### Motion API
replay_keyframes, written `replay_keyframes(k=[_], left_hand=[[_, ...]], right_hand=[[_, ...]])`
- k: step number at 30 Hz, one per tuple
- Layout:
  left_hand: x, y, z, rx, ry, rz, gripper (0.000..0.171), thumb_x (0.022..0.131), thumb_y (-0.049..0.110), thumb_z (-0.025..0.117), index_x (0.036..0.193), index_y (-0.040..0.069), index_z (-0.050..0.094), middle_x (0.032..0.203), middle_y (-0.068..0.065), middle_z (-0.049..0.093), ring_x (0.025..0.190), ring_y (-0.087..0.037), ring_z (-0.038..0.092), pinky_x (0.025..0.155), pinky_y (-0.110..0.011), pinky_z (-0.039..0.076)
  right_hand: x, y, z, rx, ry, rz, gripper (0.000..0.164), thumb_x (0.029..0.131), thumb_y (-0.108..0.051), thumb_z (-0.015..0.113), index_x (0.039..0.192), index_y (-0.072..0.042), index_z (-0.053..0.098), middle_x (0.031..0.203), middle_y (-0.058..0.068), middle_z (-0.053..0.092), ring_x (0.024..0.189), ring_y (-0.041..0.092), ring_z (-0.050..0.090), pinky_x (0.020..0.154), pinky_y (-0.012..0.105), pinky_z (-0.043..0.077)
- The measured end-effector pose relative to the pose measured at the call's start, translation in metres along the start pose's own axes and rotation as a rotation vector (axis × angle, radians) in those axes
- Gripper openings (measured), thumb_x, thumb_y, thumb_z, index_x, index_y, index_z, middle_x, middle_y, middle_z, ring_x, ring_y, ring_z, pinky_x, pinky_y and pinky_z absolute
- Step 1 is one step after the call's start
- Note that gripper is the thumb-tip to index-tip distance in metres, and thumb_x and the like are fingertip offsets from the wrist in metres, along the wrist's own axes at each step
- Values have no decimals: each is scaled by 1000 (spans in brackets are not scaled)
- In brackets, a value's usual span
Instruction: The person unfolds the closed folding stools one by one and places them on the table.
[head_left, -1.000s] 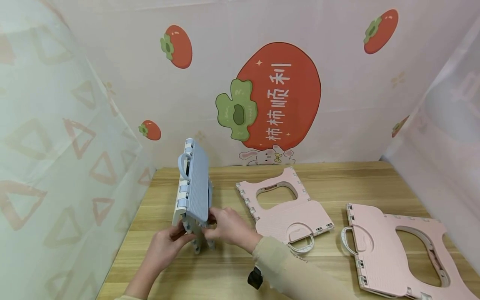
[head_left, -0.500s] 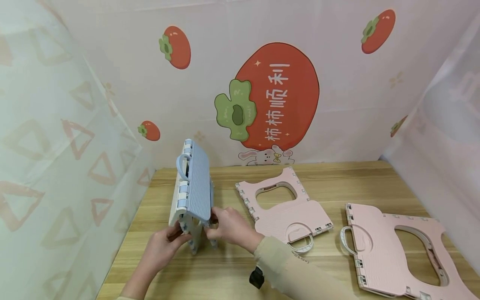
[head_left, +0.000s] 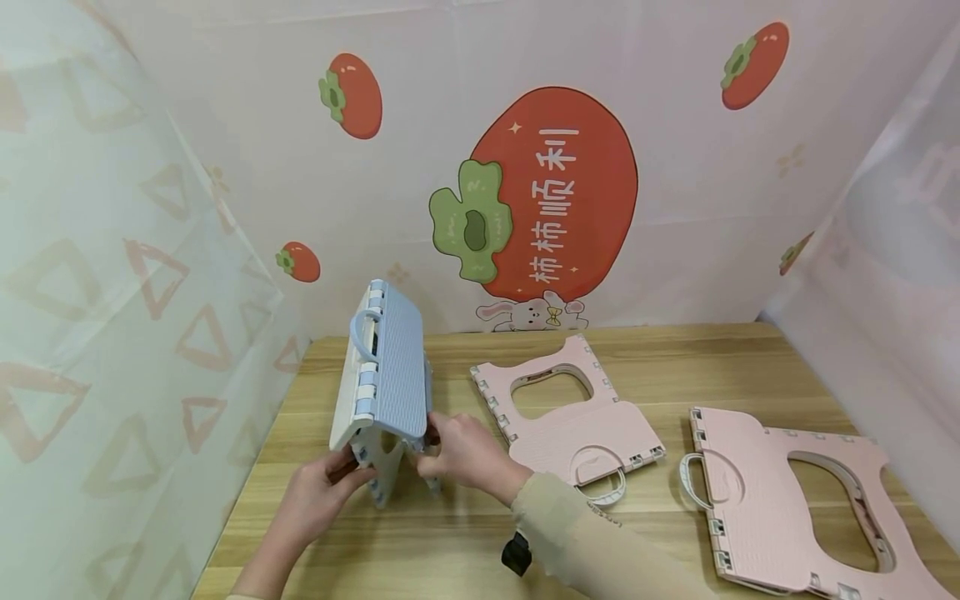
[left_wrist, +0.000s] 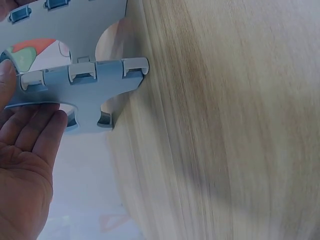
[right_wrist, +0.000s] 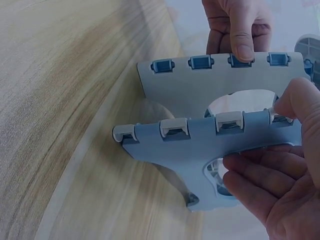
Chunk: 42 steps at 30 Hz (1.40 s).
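A blue and white folding step stool [head_left: 397, 358] stands partly unfolded on the left of the table, its two top halves sloping apart like a tent. Its blue loop handle [head_left: 363, 333] sticks out at the ridge. My left hand [head_left: 321, 496] grips the left leg panel by its edge, thumb on one side and fingers on the other. On the right leg panel, my right hand [head_left: 467, 454] does the same. The right wrist view shows this hand's fingers [right_wrist: 260, 180] reaching through the cutout of a leg panel [right_wrist: 185, 150].
Two pink folding stools lie folded flat on the wooden table [head_left: 442, 550]: one pink stool [head_left: 558, 433] in the middle, another pink stool [head_left: 765, 500] at the right. A sheet wall [head_left: 405, 167] with persimmon pictures stands behind, and pale sheet walls flank both sides.
The blue and white stool's halves and legs have spread wider apart. My left hand has moved a little left with its panel, my right hand slightly right.
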<state>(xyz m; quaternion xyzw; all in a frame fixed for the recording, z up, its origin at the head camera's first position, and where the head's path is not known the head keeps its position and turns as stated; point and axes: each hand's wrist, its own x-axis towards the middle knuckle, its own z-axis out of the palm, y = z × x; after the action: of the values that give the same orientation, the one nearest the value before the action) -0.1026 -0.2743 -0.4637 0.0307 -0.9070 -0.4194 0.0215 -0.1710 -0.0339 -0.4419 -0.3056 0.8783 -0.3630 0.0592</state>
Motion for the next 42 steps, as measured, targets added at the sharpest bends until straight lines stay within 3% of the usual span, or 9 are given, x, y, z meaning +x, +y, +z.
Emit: replay_keyframes(k=[8, 28, 42], left_hand=[[0, -4, -4, 15, -1, 3, 45, 91, 32, 80, 124, 2, 71, 121, -23, 71, 108, -33, 72, 84, -36, 62], [-1, -12, -13, 44, 24, 61, 42, 92, 26, 79, 127, 4, 70, 118, -22, 73, 105, -32, 73, 83, -35, 63], [-1, -15, -19, 69, 3, 57, 43, 93, 32, 77, 128, 6, 70, 120, -19, 73, 106, -30, 73, 84, -35, 63]], right_hand=[[-2, 2, -2, -33, 26, -21, 31, 80, -20, 77, 106, -6, 66, 94, 5, 76, 69, 1, 57, 58, 14, 47], [-2, 6, -4, -56, 47, -26, 28, 78, -19, 74, 102, -7, 66, 92, 4, 75, 67, 2, 56, 58, 15, 46], [-3, 7, -6, -58, 51, -39, 33, 80, -19, 75, 107, -4, 66, 95, 4, 76, 70, 2, 58, 59, 13, 47]])
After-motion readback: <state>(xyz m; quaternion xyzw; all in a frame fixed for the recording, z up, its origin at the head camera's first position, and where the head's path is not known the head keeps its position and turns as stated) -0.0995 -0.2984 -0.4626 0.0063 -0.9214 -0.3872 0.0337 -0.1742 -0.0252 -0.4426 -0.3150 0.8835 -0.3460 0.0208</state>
